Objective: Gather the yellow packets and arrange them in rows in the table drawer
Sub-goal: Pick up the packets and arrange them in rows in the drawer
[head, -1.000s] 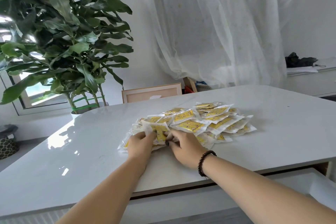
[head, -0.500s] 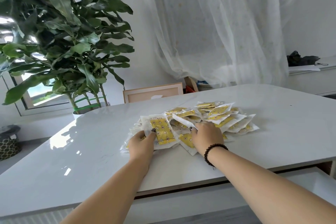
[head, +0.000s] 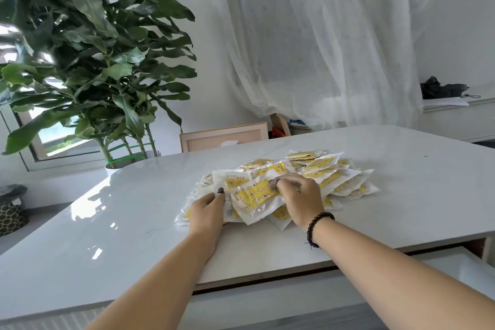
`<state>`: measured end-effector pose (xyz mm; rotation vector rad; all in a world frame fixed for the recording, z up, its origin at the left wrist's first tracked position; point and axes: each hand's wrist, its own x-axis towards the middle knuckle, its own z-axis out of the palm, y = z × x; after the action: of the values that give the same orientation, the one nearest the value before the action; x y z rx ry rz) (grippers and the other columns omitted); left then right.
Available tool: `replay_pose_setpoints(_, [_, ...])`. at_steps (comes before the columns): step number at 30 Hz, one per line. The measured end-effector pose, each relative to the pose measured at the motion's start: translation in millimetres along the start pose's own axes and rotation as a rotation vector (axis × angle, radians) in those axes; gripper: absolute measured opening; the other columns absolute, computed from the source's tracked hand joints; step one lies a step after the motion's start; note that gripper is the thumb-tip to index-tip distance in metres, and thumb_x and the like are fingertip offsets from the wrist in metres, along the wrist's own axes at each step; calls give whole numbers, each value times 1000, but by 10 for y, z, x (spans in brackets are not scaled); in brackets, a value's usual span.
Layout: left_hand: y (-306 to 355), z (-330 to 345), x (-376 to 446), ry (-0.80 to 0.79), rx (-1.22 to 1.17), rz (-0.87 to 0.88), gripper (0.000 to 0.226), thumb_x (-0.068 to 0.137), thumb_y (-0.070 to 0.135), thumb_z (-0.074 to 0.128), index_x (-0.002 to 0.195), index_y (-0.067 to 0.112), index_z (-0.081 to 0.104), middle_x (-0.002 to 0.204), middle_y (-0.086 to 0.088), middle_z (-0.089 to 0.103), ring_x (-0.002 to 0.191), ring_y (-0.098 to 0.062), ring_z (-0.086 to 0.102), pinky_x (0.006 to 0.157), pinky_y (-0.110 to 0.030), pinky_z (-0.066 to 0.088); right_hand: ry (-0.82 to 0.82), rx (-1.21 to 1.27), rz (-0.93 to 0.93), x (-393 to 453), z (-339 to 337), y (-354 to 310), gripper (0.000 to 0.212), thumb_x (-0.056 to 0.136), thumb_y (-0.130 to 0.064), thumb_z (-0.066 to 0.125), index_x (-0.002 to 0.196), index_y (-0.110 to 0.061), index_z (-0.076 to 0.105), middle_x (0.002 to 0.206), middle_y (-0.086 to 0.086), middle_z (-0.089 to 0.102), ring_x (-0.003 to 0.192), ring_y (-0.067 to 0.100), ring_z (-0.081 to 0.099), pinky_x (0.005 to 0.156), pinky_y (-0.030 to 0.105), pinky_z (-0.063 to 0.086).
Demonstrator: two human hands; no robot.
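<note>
White glossy tabletop (head: 134, 236) across centre frame, sheer white curtain (head: 321, 48) behind, big green leafy potted plant (head: 88, 61) upper left. Loose heap of yellow-and-clear plastic packets (head: 329, 177) mid-frame on table, slightly right of centre. Left hand (head: 207, 211) at heap's near-left edge, thumb w/ dark nail curled over a small stack of packets (head: 227, 195), gripping it. Right hand (head: 300, 195) w/ dark bead bracelet (head: 317, 225) at wrist, fingers curled, pinching one yellow star-print packet (head: 254, 195) on top of that stack. White table drawer (head: 442, 262) partly visible lower right, under tabletop edge.
</note>
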<state>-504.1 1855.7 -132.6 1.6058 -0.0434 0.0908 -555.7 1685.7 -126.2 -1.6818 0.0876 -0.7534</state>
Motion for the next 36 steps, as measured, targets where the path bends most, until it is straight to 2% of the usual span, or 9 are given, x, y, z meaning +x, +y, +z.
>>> replay_pose_setpoints(3, [10, 12, -21, -37, 55, 24, 19, 93, 21, 56, 83, 8, 65, 76, -9, 56, 73, -20, 48, 72, -32, 36, -51, -182, -1, 16, 17, 33, 16, 75, -23, 74, 87, -12, 74, 99, -5, 64, 97, 9, 59, 79, 15, 41])
replay_pose_setpoints(7, [19, 29, -68, -84, 103, 50, 28, 94, 20, 56, 82, -4, 64, 75, -13, 59, 71, -21, 52, 71, -32, 39, -123, -291, -41, 26, -3, 49, 66, 73, -14, 79, 132, -23, 52, 127, -4, 44, 116, 5, 43, 95, 12, 30])
replay_pose_setpoints(11, [95, 40, -192, -76, 149, 91, 31, 95, 18, 54, 65, 10, 54, 65, -8, 45, 64, -18, 39, 61, -26, 31, -150, -256, 28, 1, -49, 12, 85, 71, -14, 82, 143, -25, 38, 141, -1, 44, 132, 14, 41, 100, 19, 34])
replay_pose_setpoints(18, [221, -39, -558, -62, 124, 52, 31, 97, 24, 52, 71, 9, 55, 69, -9, 40, 66, -20, 35, 61, -29, 31, -148, -447, 116, -148, -248, -261, 66, 68, -30, 84, 125, -14, 54, 125, -3, 58, 115, 13, 53, 89, 18, 39])
replay_pose_setpoints(21, [338, -79, -708, -52, 37, 13, 28, 95, 26, 53, 80, 3, 60, 76, -6, 44, 73, -21, 40, 70, -35, 40, 34, -117, 279, -190, -352, -488, 48, 66, -29, 83, 100, -10, 55, 106, 1, 62, 94, 18, 60, 86, 31, 50])
replay_pose_setpoints(24, [488, -93, -957, -61, 7, 37, 36, 97, 27, 51, 87, -6, 61, 76, -8, 51, 73, -22, 47, 74, -39, 49, 139, 260, 458, -220, -428, -784, 79, 49, -25, 77, 120, -10, 48, 107, 13, 64, 79, 30, 69, 73, 48, 59])
replay_pose_setpoints(28, [745, -165, -1476, -57, -58, -5, 33, 99, 23, 48, 79, 6, 68, 82, -14, 65, 81, -28, 61, 77, -43, 60, 111, 439, 463, -460, -514, -1209, 46, 77, 3, 57, 119, -11, 48, 109, 17, 59, 80, 35, 68, 71, 51, 58])
replay_pose_setpoints(32, [948, -267, -1880, -60, -171, -23, 32, 100, 19, 48, 83, 3, 68, 83, -14, 70, 80, -28, 68, 65, -32, 57, 100, 201, 371, -980, -558, -1428, 22, 71, -1, 71, 79, -11, 54, 77, 9, 60, 67, 24, 57, 60, 32, 49])
replay_pose_setpoints(36, [996, -366, -2157, -88, -138, 13, 33, 99, 21, 47, 85, 2, 71, 92, -23, 72, 92, -39, 69, 83, -46, 59, 52, 58, 299, -1356, -652, -1529, 33, 71, -11, 79, 64, -12, 47, 61, 1, 48, 57, 15, 43, 52, 24, 35])
